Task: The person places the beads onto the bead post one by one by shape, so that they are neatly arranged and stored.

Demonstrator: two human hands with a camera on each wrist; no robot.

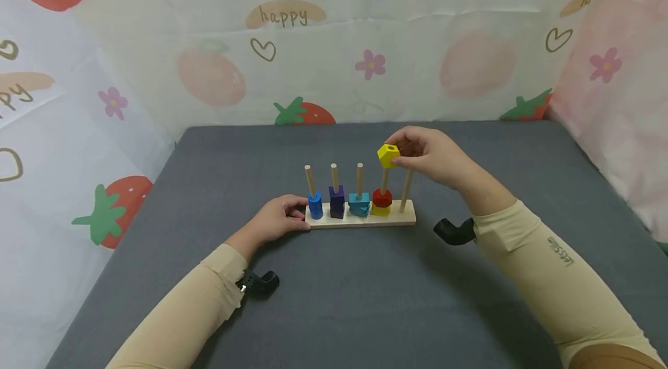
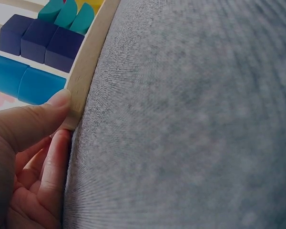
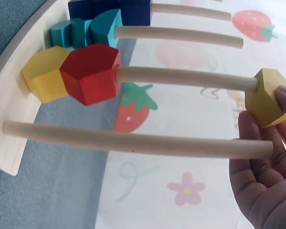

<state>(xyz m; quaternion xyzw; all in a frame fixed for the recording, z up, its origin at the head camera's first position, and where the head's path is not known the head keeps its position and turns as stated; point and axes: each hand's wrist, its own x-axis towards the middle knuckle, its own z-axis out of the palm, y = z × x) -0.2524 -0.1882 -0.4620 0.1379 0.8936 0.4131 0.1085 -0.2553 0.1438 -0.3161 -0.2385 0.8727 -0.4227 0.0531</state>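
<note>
A wooden peg stacker (image 1: 334, 223) stands on the table with a row of upright pegs. My left hand (image 1: 279, 218) grips its left end, the thumb (image 2: 61, 98) against the corner of the base. Between thumb and fingers, my right hand (image 1: 433, 157) pinches a faceted yellow block (image 1: 388, 155) with a hole through it. In the right wrist view that block sits at the tip of the peg (image 3: 186, 78) carrying a red block (image 3: 88, 76) over another yellow block (image 3: 45, 74). The rightmost peg (image 3: 133, 140) is bare and passes close to my right fingers.
Blue cylinders (image 1: 315, 206), dark purple cubes (image 1: 336, 202) and teal blocks (image 1: 359, 205) fill the other pegs. A grey cloth (image 1: 334, 299) covers the table. Behind it hangs a strawberry-print curtain (image 1: 407, 26). Black wrist mounts (image 1: 454, 232) stick out from both sleeves.
</note>
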